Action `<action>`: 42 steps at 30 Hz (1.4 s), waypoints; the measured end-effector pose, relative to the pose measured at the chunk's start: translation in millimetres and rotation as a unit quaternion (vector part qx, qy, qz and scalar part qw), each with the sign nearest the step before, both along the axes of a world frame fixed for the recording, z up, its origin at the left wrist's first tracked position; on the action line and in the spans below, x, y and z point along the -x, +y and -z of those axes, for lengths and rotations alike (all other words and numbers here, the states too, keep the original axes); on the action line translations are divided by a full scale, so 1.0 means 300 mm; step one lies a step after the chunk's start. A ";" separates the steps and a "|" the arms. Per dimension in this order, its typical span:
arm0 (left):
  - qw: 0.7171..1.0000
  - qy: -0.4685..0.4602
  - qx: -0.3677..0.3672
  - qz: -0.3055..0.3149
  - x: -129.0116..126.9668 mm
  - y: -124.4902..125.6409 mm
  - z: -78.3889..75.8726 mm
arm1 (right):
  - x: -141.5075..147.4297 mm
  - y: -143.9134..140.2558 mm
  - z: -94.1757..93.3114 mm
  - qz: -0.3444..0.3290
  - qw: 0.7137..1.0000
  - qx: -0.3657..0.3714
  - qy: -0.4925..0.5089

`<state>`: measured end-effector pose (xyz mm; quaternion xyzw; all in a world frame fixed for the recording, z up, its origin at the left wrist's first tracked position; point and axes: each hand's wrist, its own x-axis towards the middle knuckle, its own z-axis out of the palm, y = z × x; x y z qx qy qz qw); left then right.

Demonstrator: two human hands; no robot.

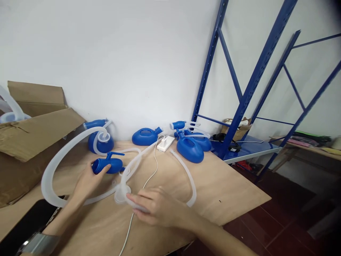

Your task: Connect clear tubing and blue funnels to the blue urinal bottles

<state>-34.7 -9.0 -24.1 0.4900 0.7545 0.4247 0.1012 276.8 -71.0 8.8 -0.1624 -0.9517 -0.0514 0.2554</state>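
My left hand [86, 181] grips the end of a small blue plastic bottle [108, 165] that lies on its side on the wooden table [213, 185]. My right hand [154, 208] holds a translucent white corrugated hose [53, 167] close to its cup-shaped end piece [121, 193]. The hose loops in a wide arc to the left and back toward the bottles. A second hose [188, 176] curves across the table just right of my right hand.
Several more blue bottles [145, 136] with hoses lie along the wall. A white power strip [165, 143] and its cord [149, 177] cross the table. An open cardboard box [29, 135] stands at the left, blue metal racking [239, 103] at the right.
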 end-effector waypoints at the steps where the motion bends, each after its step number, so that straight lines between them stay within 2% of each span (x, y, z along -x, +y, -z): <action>1: 1.000 -0.002 0.006 -0.005 0.014 0.006 0.010 | 0.017 -0.005 0.003 -0.022 1.000 -0.017 0.002; 4: 1.000 0.000 0.008 -0.011 0.032 0.019 0.031 | 0.061 -0.011 0.005 -0.068 0.996 -0.058 -0.003; 7: 1.000 0.015 0.006 -0.010 0.032 0.025 0.046 | 0.084 -0.017 -0.013 -0.105 0.992 -0.063 -0.019; 11: 0.999 0.042 0.013 -0.026 0.037 0.023 0.066 | 0.070 -0.040 -0.084 -0.146 0.987 0.013 -0.066; 14: 0.997 0.063 0.020 -0.040 0.042 0.015 0.080 | 0.055 -0.011 -0.147 -0.143 0.979 0.061 -0.133; 15: 0.996 0.070 0.022 -0.041 0.039 0.010 0.083 | 0.054 0.021 -0.163 -0.124 0.979 0.071 -0.146; 17: 0.995 0.091 0.016 -0.042 0.022 -0.003 0.083 | 0.064 0.124 -0.185 -0.042 0.988 0.086 -0.122; 19: 0.988 0.146 -0.014 -0.039 -0.009 -0.020 0.076 | 0.086 0.272 -0.195 0.096 0.991 0.086 -0.047; 21: 0.971 0.228 -0.067 -0.036 -0.048 -0.039 0.066 | 0.114 0.442 -0.198 0.241 0.968 0.066 -0.006; 23: 0.948 0.290 -0.128 -0.021 -0.086 -0.058 0.057 | 0.137 0.603 -0.198 0.371 0.925 0.077 -0.007; 26: 0.918 0.321 -0.211 0.099 -0.129 -0.085 0.052 | 0.154 0.776 -0.192 0.420 0.902 0.099 -0.009; 28: 0.894 0.328 -0.235 0.192 -0.150 -0.101 0.054 | 0.155 0.833 -0.184 0.427 0.898 0.105 -0.017; 30: 0.880 0.337 -0.226 0.248 -0.165 -0.113 0.056 | 0.153 0.849 -0.178 0.428 0.898 0.100 -0.019; 32: 0.878 0.339 -0.202 0.270 -0.172 -0.120 0.056 | 0.150 0.835 -0.175 0.426 0.900 0.094 -0.017; 36: 0.896 0.315 -0.163 0.269 -0.160 -0.113 0.056 | 0.134 0.761 -0.180 0.415 0.902 0.114 -0.028; 42: 0.920 0.238 -0.167 0.263 -0.156 -0.085 0.039 | 0.061 0.647 -0.196 0.352 0.925 0.142 -0.032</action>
